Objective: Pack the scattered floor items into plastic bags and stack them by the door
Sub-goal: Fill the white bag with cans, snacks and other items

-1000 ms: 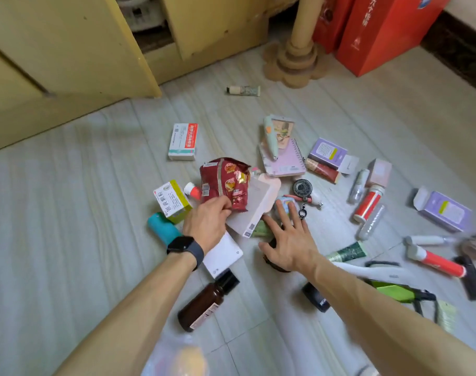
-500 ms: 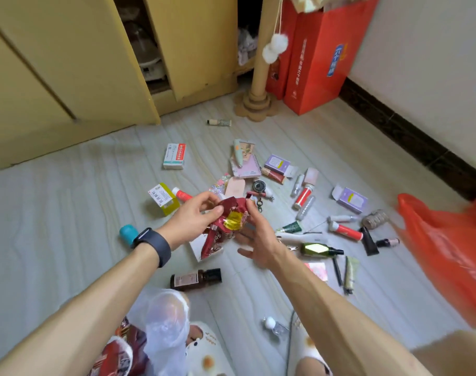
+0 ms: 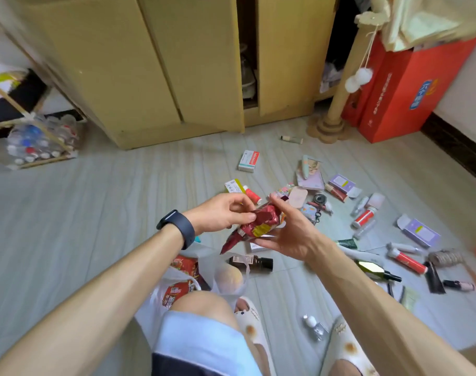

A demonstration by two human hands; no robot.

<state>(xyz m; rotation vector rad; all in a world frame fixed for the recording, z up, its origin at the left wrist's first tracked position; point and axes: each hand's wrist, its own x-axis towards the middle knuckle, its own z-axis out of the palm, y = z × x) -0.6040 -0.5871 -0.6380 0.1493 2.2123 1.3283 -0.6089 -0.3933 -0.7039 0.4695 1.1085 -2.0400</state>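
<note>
Compared with half a second ago, the red snack packet (image 3: 254, 226) is lifted higher, above the clear plastic bag (image 3: 177, 283) at the knees, and more of the room shows. The left hand (image 3: 222, 214) pinches the packet's upper end; the right hand (image 3: 288, 232) supports it from below with its grip spread. The grey tile floor (image 3: 96, 213) carries scattered boxes and tubes before a yellow cabinet (image 3: 155, 71). The left shelf is blurred, and the bag's contents are partly hidden.
</note>
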